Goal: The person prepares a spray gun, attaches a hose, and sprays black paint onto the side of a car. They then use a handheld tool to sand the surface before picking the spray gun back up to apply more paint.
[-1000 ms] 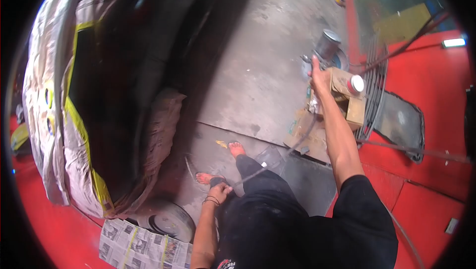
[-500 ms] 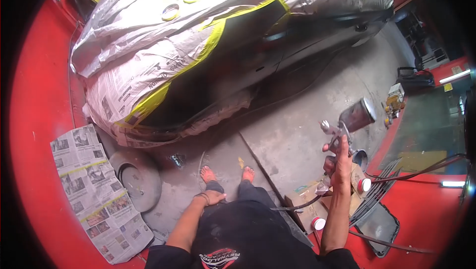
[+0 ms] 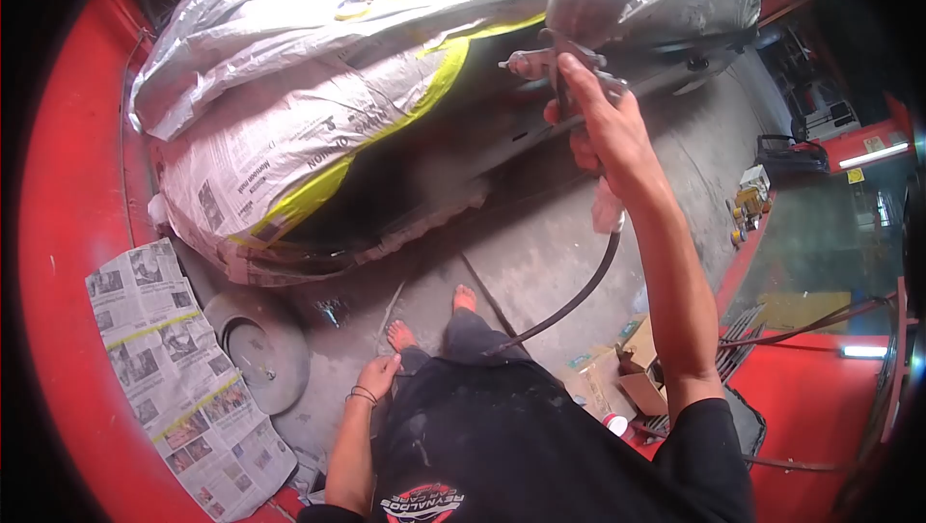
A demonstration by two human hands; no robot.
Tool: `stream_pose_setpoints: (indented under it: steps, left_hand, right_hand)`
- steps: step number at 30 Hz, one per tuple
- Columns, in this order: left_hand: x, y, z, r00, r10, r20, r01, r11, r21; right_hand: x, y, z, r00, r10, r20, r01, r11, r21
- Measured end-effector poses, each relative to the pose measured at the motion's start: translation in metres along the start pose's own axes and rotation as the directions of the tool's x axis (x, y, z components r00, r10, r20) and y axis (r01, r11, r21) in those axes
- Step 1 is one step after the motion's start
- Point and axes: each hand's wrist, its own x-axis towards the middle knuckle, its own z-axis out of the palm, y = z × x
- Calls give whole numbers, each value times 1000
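Note:
My right hand (image 3: 603, 127) is wrapped round the handle of a spray gun (image 3: 569, 60), raised in front of the car's side. A large cup (image 3: 590, 0) sits on top of the gun, and a dark hose (image 3: 588, 287) hangs from its handle. The nozzle points left, towards the dark car panel (image 3: 386, 185). Newspaper (image 3: 260, 151), yellow tape (image 3: 439, 79) and silvery sheeting (image 3: 222, 50) cover other parts of the car. My left hand (image 3: 376, 375) hangs beside my left thigh; its fingers look partly curled, and whether they hold anything is unclear.
A wheel (image 3: 260, 354) lies on the floor at the left, beside taped newspaper sheets (image 3: 178, 369). Cardboard boxes (image 3: 598, 378) stand at the lower right near a red-lidded container (image 3: 614, 424). Two tape rolls (image 3: 354, 8) rest on the car cover. A low red wall edge runs at the right.
My right hand has risen and moved left with the spray gun, from over the floor to in front of the car. My left hand has shifted slightly left. My feet have moved.

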Motion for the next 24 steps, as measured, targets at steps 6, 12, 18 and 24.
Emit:
stream_pose_setpoints:
  steps: [6, 12, 18, 24]
  left_hand:
    - [-3, 30, -3, 969, 26, -247, -69, 983, -168]
    - [2, 15, 10, 948, -25, -318, -56, 969, -242]
    - [3, 23, 12, 951, -35, -308, -35, 975, -221]
    - [5, 41, 10, 953, 8, -304, -98, 955, -280]
  right_hand:
    - [48, -7, 7, 999, -6, 33, 9, 996, -94]
    - [57, -3, 6, 998, 3, 60, 1, 998, -64]
    - [60, -2, 2, 997, 13, 70, -9, 998, -63]
    - [86, 15, -21, 1000, -2, 7, 3, 995, -96]
